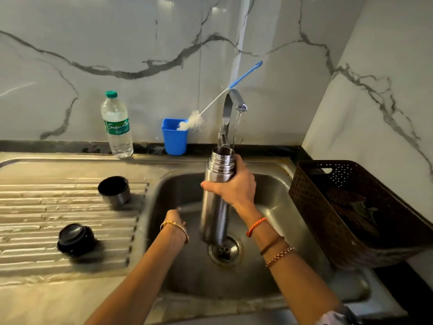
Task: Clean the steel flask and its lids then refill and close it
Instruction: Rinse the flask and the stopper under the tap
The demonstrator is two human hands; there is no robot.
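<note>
Gold bangle (175,227) on L wrist; orange thread (255,225), brown band, beaded bracelet on R.

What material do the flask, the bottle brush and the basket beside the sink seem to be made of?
Flask: steel, brushed and shiny, with mirror-like reflections. Bottle brush: blue handle looks like plastic, thin white stem, white bristles probably synthetic. Basket: dark brown, likely moulded plastic, given the perforated, woven-look walls.

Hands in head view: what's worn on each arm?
Left hand: bare forearm, gold bangle at the wrist. Right hand: orange braided thread, brown band and beaded bracelet; a light patterned sleeve shows near the elbow.
</note>
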